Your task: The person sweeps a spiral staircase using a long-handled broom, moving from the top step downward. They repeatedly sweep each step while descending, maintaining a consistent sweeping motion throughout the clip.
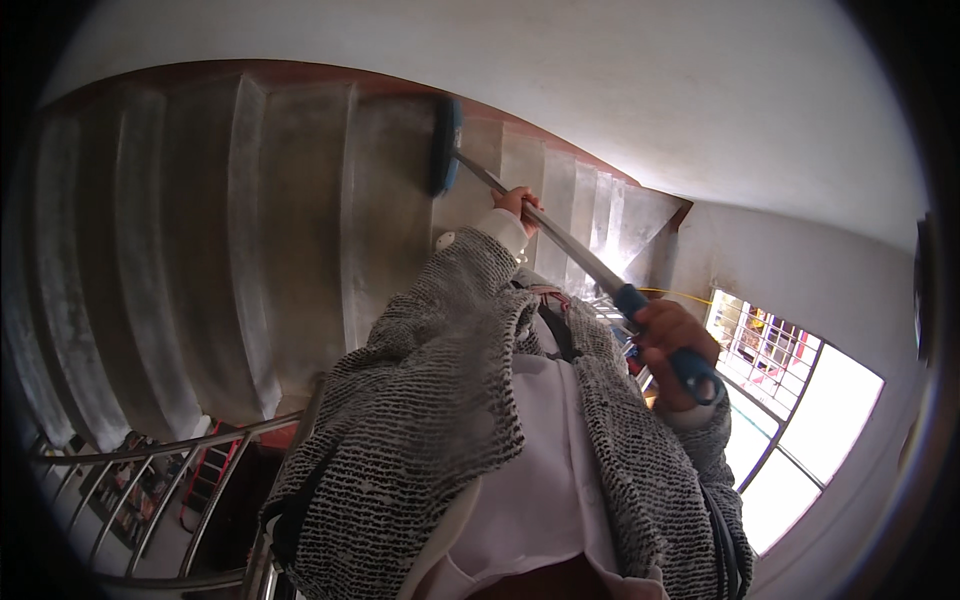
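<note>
My left hand [519, 206] grips the silver metal pole [574, 241] of a broom partway down its length. Around the blue grip [628, 300] at the pole's upper end, my right hand [677, 351] is closed, and the grip's hanging loop sticks out past my fist. At the far end is the blue broom head [450, 142], its dark bristles facing left over a grey stair tread [394, 180] close to the wall. Whether the bristles touch the tread, I cannot tell.
Grey stairs [300, 187] run across the view beside a white wall [562, 67] with a red-brown skirting band. A metal railing [169, 448] curves at lower left, with red-framed shelving [210, 465] beyond. A barred window [795, 405] is at right.
</note>
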Demonstrator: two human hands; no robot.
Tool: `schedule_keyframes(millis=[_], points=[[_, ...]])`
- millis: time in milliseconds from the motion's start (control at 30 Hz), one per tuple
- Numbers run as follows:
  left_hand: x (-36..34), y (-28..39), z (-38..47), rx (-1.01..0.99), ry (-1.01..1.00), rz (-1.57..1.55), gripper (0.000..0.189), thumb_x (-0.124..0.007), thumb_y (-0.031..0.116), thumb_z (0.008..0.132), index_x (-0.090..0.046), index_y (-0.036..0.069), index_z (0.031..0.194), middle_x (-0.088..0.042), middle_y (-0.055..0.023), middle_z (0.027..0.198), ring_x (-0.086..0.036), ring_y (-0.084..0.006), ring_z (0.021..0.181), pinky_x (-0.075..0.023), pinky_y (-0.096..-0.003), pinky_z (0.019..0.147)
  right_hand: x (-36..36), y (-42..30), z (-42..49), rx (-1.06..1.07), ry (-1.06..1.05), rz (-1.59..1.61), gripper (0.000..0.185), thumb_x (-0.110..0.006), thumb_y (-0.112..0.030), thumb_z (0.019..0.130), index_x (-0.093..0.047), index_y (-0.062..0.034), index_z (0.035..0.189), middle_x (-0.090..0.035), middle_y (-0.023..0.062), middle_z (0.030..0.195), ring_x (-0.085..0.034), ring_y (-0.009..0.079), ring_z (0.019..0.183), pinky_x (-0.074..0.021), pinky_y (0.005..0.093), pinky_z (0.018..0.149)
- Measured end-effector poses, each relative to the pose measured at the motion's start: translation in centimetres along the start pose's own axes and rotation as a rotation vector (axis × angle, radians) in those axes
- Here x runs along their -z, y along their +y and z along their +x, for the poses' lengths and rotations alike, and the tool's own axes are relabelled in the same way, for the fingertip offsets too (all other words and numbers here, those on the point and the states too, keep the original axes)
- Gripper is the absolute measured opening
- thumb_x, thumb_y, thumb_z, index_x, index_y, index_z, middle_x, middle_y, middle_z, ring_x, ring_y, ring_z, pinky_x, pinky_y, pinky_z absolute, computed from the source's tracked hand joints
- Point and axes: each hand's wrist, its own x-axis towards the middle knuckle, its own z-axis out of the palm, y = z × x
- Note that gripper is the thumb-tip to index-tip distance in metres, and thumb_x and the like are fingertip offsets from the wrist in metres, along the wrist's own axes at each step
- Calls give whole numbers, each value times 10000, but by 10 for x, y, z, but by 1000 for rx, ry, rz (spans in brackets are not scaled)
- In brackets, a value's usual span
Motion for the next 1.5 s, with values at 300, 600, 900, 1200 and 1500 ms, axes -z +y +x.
schedule_keyframes(millis=[300, 600, 900, 1200, 1500], points=[[7, 25, -49, -57, 8, -29, 136, -528, 54, 726, -445, 85, 622, -484, -82, 594, -475, -224, 564, -418, -396, 598, 24, -4, -9, -19, 34, 284, 111, -636, -22, 687, -541, -50, 738, -565, 98, 731, -577, 265, 822, -463, 431, 758], [35, 69, -16, -238, 174, 13, 121, -487, 73, 814, -398, 50, 736, -465, -97, 585, -457, -230, 543, -408, -394, 574, -7, 53, 15, -48, -200, 223, 110, -648, -4, 739, -551, -18, 789, -577, 108, 861, -547, 255, 929, -368, 415, 944], [58, 88, 34, -203, 272, 163, 57, -469, 25, 744, -460, 28, 688, -503, -96, 631, -484, -241, 558, -456, -373, 574, -6, 62, 12, -26, -215, 238, 159, -696, -61, 719, -563, -33, 803, -574, 107, 860, -548, 262, 904, -385, 415, 914], [66, 104, 5, -193, 57, 305, 306, -661, 135, 730, -399, 163, 884, -550, -25, 721, -521, -181, 607, -447, -394, 533, -9, 64, 44, 86, -288, 195, 131, -675, -34, 713, -561, -36, 779, -585, 112, 817, -567, 274, 847, -437, 397, 776], [50, 91, 4, -406, 117, 210, 486, -648, 270, 747, -338, 230, 1119, -561, -3, 838, -557, -168, 751, -430, -407, 591, -19, 89, 71, 307, -106, 229, 291, -656, -289, 762, -530, -37, 836, -571, 140, 891, -566, 292, 892, -387, 476, 889]])
